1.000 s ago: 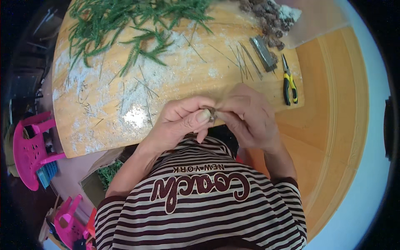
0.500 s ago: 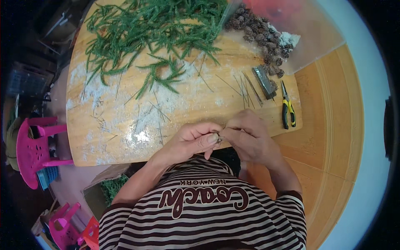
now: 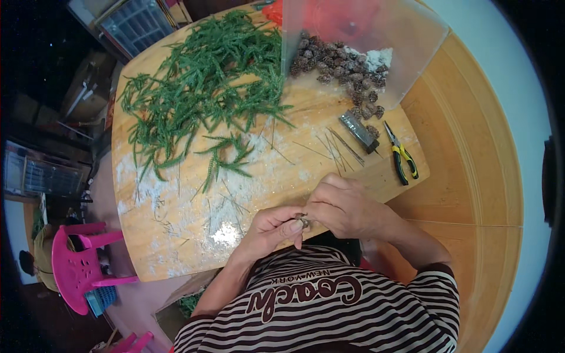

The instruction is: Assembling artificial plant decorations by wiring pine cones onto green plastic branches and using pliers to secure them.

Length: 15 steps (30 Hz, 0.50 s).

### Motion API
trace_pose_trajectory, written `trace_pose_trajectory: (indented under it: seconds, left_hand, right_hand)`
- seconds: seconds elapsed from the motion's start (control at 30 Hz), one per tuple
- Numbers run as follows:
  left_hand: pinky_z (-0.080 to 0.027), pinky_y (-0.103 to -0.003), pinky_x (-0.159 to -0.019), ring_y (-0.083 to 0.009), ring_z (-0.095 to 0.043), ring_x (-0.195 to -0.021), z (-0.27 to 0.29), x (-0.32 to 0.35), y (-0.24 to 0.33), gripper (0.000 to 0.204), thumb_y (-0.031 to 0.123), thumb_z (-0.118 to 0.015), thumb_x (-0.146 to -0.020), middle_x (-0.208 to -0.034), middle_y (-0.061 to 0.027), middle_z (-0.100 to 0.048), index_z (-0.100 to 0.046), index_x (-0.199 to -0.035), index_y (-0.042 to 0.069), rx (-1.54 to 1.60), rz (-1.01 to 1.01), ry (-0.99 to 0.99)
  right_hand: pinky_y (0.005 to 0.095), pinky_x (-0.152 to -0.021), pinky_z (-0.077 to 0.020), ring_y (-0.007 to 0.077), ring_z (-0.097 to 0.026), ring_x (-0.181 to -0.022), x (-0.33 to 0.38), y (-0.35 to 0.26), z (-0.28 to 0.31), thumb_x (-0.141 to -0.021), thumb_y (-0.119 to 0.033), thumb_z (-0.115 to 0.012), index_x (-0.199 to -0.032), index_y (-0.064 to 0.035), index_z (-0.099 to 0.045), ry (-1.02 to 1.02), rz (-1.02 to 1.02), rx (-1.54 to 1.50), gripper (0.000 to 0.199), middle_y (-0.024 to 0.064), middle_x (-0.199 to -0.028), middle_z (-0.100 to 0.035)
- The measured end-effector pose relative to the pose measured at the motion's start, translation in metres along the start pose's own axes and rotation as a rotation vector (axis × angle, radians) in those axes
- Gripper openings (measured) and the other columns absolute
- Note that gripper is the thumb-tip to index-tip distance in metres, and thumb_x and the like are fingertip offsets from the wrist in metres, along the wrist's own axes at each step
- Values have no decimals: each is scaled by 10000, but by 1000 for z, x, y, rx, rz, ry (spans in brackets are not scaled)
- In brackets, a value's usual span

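My left hand (image 3: 274, 230) is just in front of the table's near edge, thumb and fingers pinched on a small brown pine cone (image 3: 303, 222), mostly covered by the fingertips. Right against it, my right hand (image 3: 341, 206) is closed, knuckles up, fingertips meeting at the cone. What those fingers pinch is too small to make out. Beyond the right hand lie several thin wires (image 3: 335, 150) and a dark block-like bundle (image 3: 359, 133). Pliers with yellow and black handles (image 3: 402, 156) rest to the right, jaws pointing away.
Green artificial sprigs (image 3: 212, 88) heap across the far left of the wooden table (image 3: 276, 188), with one loose sprig (image 3: 225, 157) nearer. Pine cones (image 3: 347, 70) spill from a clear plastic bin (image 3: 412, 70). White flakes dust the tabletop. A pink chair (image 3: 76, 267) stands left.
The whole view has shifted and tilted, bringing more of the table's far side into sight. Both hands stay together at the small cone; the right hand's fingers have turned slightly.
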<state>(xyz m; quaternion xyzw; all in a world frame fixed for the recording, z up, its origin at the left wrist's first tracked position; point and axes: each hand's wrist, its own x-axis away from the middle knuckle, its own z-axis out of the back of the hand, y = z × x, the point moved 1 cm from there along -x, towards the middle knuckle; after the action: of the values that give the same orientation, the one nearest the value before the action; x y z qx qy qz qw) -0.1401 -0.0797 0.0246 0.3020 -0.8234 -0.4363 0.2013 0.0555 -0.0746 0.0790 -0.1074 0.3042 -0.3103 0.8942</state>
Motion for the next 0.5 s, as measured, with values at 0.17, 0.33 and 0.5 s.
trace_pose_trajectory:
  seconds: [0.17,0.33,0.5]
  left_hand:
    - [-467,-221,-606,-98,-554,-673,-4,0,4,248,136,-545,-934,-912,-45,-577,-594,-1098,-43,-126,-36,40]
    - [-470,-232,-595,-150,-566,-646,-2,1,13,214,95,-565,-906,-895,-96,-581,-594,-1059,-52,-502,-148,3]
    - [-481,-274,-565,-226,-575,-634,-8,-4,9,199,37,-601,-843,-869,-144,-567,-586,-1022,-50,-1009,-490,58]
  right_hand:
    - [316,-556,-418,212,-512,-706,-1,2,2,-715,-94,-623,-788,-47,-540,-79,41,31,120,54,-758,-518]
    - [339,-547,-404,241,-519,-664,-6,0,8,-721,-80,-604,-746,-52,-470,-204,83,-28,139,71,-729,-478]
    - [399,-557,-436,294,-553,-651,4,-3,0,-739,-82,-563,-753,-34,-459,-175,-9,-109,115,113,-750,-525]
